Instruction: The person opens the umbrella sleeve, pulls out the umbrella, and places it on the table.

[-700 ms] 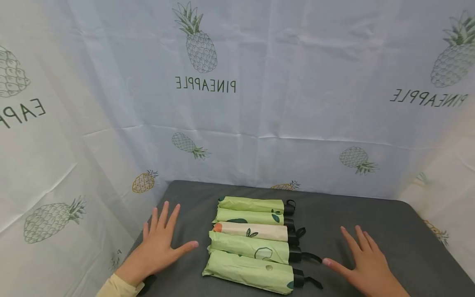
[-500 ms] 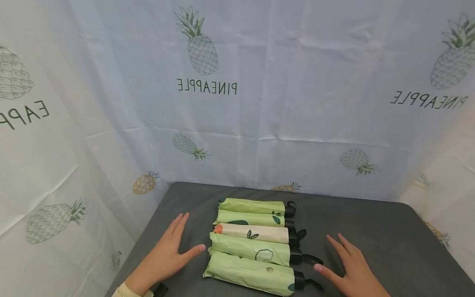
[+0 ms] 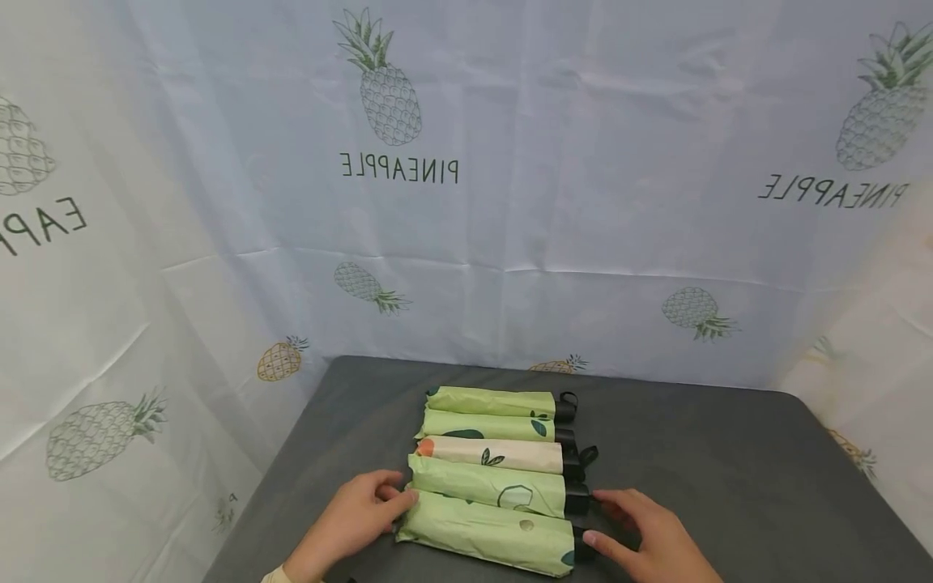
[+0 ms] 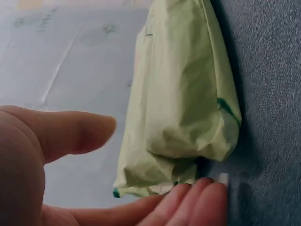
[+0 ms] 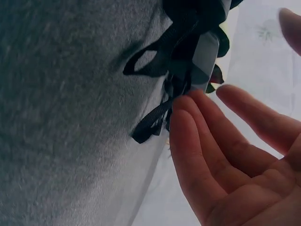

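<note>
five folded umbrellas (image 3: 503,488) lie side by side in a row on the grey tabletop (image 3: 700,437), cloth ends to the left, black handles (image 3: 577,499) to the right; four are green, the middle one cream with an orange patch; the left hand (image 3: 357,514) is at the cloth ends of the nearest two, its grip parted, thumb well apart from the fingers, holding nothing; the right hand (image 3: 649,534) is at their handles, its grip also spread and closed round nothing; black straps (image 5: 153,117) are by its fingertips, and i cannot tell if they touch; a curtain (image 3: 568,162) printed with pineapples hangs behind
</note>
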Tool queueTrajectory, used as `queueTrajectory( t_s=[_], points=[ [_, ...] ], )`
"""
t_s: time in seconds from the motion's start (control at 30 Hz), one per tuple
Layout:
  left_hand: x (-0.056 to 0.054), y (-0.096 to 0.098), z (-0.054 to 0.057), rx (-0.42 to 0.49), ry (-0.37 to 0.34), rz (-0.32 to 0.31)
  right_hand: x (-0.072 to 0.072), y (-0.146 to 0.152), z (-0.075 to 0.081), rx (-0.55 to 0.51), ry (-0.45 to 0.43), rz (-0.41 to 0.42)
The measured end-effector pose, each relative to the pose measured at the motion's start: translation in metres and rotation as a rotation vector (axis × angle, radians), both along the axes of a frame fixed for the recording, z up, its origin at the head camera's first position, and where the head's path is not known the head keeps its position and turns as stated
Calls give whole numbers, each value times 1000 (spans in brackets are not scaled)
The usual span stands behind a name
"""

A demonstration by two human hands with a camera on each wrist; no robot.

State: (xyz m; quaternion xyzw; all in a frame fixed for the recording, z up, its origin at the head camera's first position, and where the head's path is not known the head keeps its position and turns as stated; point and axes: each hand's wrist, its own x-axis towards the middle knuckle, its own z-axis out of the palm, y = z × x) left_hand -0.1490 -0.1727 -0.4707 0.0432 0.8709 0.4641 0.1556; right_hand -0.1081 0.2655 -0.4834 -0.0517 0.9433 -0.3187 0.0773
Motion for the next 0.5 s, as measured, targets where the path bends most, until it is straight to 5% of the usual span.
queueTrajectory(
  t_s=[0.5],
  points=[
    [1,15,-12,-2,-63,69,-10,-5,-7,-101,-152,172]
  ],
)
